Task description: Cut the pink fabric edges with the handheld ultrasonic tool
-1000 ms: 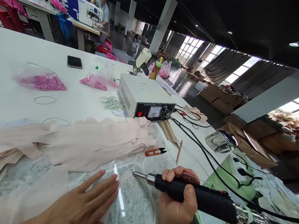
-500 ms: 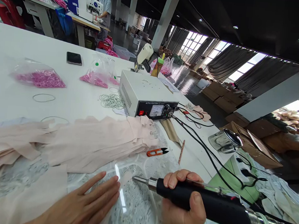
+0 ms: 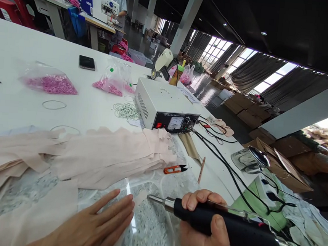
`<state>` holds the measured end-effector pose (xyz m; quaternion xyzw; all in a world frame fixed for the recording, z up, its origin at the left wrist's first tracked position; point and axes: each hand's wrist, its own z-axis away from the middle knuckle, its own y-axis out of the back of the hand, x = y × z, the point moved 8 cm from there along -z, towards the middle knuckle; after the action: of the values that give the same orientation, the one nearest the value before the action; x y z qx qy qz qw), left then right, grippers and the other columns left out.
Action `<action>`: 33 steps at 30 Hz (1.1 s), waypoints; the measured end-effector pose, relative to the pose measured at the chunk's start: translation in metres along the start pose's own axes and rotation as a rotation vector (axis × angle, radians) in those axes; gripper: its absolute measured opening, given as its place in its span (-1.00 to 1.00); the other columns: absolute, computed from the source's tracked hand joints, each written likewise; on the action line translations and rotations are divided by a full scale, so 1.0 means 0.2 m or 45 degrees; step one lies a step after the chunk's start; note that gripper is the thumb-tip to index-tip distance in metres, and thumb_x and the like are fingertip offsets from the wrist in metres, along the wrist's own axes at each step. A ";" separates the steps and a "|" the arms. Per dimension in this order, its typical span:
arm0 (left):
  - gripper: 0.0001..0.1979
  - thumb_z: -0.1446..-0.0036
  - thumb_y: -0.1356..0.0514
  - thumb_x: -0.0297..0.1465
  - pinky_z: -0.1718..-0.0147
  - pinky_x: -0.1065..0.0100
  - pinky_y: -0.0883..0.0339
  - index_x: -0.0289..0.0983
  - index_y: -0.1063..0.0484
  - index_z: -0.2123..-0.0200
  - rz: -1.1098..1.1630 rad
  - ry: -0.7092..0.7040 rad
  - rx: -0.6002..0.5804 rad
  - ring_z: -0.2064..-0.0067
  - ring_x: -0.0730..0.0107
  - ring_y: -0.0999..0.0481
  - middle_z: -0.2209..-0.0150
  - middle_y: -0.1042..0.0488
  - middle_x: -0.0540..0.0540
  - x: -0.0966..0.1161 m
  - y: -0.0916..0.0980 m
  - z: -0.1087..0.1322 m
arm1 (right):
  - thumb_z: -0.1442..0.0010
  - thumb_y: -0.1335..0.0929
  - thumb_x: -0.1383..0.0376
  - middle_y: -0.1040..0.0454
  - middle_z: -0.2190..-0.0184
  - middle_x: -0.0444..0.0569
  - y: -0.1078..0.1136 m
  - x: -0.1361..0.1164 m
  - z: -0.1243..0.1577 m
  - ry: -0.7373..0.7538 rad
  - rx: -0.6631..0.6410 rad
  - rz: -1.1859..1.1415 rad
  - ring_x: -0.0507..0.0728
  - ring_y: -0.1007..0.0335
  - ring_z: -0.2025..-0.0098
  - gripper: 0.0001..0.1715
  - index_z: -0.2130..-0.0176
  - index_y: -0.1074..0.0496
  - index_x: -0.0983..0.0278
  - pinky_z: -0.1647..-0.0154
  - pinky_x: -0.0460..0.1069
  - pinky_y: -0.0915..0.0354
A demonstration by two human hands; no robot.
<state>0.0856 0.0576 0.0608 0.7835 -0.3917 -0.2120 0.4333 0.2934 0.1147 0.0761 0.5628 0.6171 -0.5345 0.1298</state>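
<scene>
My right hand (image 3: pixel 204 230) is wrapped around a black ultrasonic cutter handpiece (image 3: pixel 229 230). Its pointed metal tip aims left, close to the end of a pale pink fabric piece (image 3: pixel 140 198) on the marbled, glossy mat (image 3: pixel 146 226). Flat beside that piece lies my left hand (image 3: pixel 95 220), fingers stretched out, with fabric partly hidden beneath it. Beyond my hands spreads a layered pile of pale pink fabric strips (image 3: pixel 112 158). Orange thread snips (image 3: pixel 175 169) lie at the pile's right end. Whether the tip touches the fabric I cannot tell.
A white control box (image 3: pixel 167 104) with a meter stands behind the pile; black cables (image 3: pixel 218 158) run from it along the right. Elastic loops (image 3: pixel 126 111), bags of pink loops (image 3: pixel 54 82) and a phone (image 3: pixel 87 62) lie farther back. A person (image 3: pixel 118 4) stands at a sewing machine.
The whole view has shifted slightly, so most things appear a little farther right. Both hands and the cutter handpiece keep nearly the same places relative to the mat.
</scene>
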 end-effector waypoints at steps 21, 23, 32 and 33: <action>-0.67 -0.43 -0.10 -0.17 -0.42 0.25 0.40 -0.21 -0.54 -0.01 0.006 0.011 0.025 -0.15 0.38 -0.48 -0.05 -0.59 0.05 0.01 0.03 -0.01 | -0.09 -0.36 0.18 -0.35 0.47 -0.16 0.01 0.00 0.00 -0.020 0.033 0.025 0.02 -0.32 0.57 -0.83 0.33 -0.45 0.22 0.56 -0.03 -0.32; -0.66 -0.44 -0.08 -0.17 -0.42 0.23 0.40 -0.22 -0.54 -0.02 -0.002 0.004 0.014 -0.15 0.36 -0.48 -0.06 -0.59 0.03 0.01 0.03 -0.01 | -0.08 -0.37 0.18 -0.35 0.47 -0.16 0.01 0.00 0.00 -0.017 0.028 0.025 0.02 -0.32 0.57 -0.83 0.33 -0.45 0.22 0.56 -0.03 -0.32; -0.67 -0.39 -0.15 -0.14 -0.43 0.25 0.39 -0.21 -0.53 -0.02 0.027 -0.006 0.030 -0.14 0.38 -0.49 -0.07 -0.58 0.07 0.01 0.00 0.01 | -0.14 -0.37 0.23 -0.37 0.46 -0.16 -0.02 -0.01 0.00 0.001 -0.082 0.025 0.02 -0.36 0.56 -0.89 0.35 -0.39 0.22 0.55 -0.02 -0.35; -0.68 -0.40 -0.14 -0.15 -0.42 0.25 0.40 -0.21 -0.53 -0.02 0.025 -0.010 0.025 -0.13 0.39 -0.49 -0.06 -0.58 0.07 0.01 -0.01 0.01 | -0.15 -0.36 0.23 -0.38 0.45 -0.16 -0.02 -0.01 0.00 0.000 -0.091 0.024 0.02 -0.36 0.56 -0.89 0.35 -0.39 0.22 0.55 -0.02 -0.36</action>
<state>0.0859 0.0557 0.0586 0.7829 -0.4034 -0.2070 0.4261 0.2908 0.1147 0.0789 0.5635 0.6304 -0.5109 0.1550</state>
